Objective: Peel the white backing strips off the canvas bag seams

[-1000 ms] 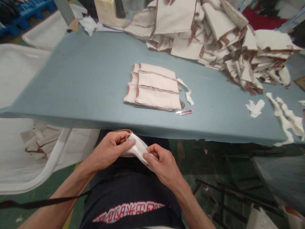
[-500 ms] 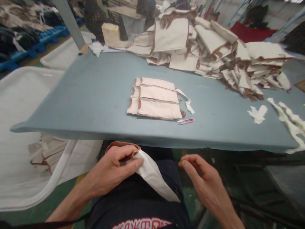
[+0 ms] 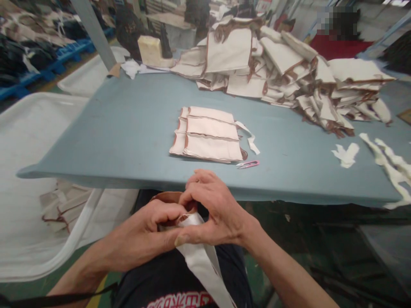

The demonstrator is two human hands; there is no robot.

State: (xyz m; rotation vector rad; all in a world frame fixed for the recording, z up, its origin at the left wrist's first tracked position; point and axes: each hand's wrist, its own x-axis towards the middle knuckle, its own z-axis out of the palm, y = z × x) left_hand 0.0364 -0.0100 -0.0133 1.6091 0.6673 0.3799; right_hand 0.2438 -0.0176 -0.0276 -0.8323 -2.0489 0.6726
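Over my lap, in front of the table edge, my left hand (image 3: 154,231) is closed on a cream fabric piece (image 3: 202,261) with brown edging (image 3: 170,196). My right hand (image 3: 212,205) has its thumb and fingers on the same piece, the thumb close beside the left thumb. The fabric's pale end hangs down across my dark clothing. Where the fingers meet, part of the piece is hidden. On the table, beyond my hands, lies a flat stack of cream fabric pieces with brown edges (image 3: 212,130). Pink-handled thread snips (image 3: 248,164) rest at its near right corner.
A large heap of cream, brown-edged fabric pieces (image 3: 244,60) covers the table's far side. Pale scraps (image 3: 346,155) and strips (image 3: 382,162) lie at the right. White tubs stand left of the blue-grey table (image 3: 128,124), the nearer tub (image 3: 19,214) holding fabric pieces.
My right hand has moved left and up from beside my lap and now grips the fabric piece next to my left hand. The pale hanging end has shifted with it.
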